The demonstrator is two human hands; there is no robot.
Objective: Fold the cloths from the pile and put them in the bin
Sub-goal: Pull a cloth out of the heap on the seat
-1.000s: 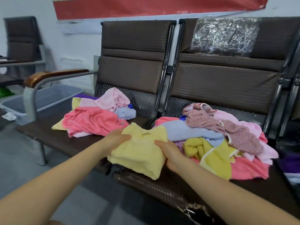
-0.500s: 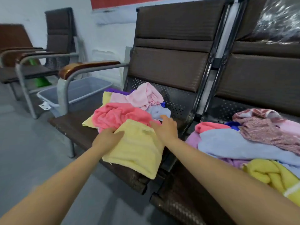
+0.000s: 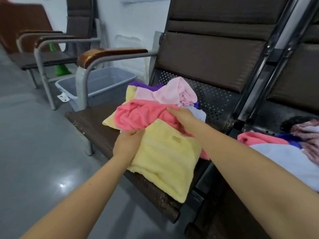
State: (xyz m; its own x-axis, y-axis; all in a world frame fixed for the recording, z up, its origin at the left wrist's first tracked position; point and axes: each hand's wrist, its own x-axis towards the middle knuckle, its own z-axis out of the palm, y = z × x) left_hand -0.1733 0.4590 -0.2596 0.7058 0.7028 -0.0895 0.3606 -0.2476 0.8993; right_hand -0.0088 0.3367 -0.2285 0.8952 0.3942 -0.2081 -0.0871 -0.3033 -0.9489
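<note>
Going L to R: the grey bin [image 3: 96, 83] sits on the floor just past the armrest [image 3: 110, 55], at the far left end of the seat [image 3: 89, 123]. From this angle it looks like there's nothing in it, tho I can't see the whole bottom.

Then the left hand [image 3: 126, 145]. Fingers are curled round the left edge of the folded yellow cloth [image 3: 165, 161], thumb on top, so it's got a proper grip. The forearm comes up from the bottom left and the wrist looks fairly straight.

The yellow cloth lies on the seat front, its lower corner hanging a bit over the edge and its upper edge overlapping the heap of cloths [image 3: 155, 104] behind it (coral, pale pink, purple, another yellow underneath).

The right hand [image 3: 183, 118] is at the cloth's top right corner, up against the coral cloth [image 3: 141, 114]. Fingers point away from the camera and I can't tell if they're pinching the yellow edge or just resting there. That arm runs in long from the right.

Far right, on the next seat, there's the other pile [image 3: 284, 147], blue and pink stuff, prob the unfolded ones.

Imo the fold on this one's basically done, so the step in hand is carry and drop. Next move needs both hands to keep the fold flat, lift it clear of the heap w/o dragging the coral one along, then swing it left over the armrest and down into the bin.
</note>
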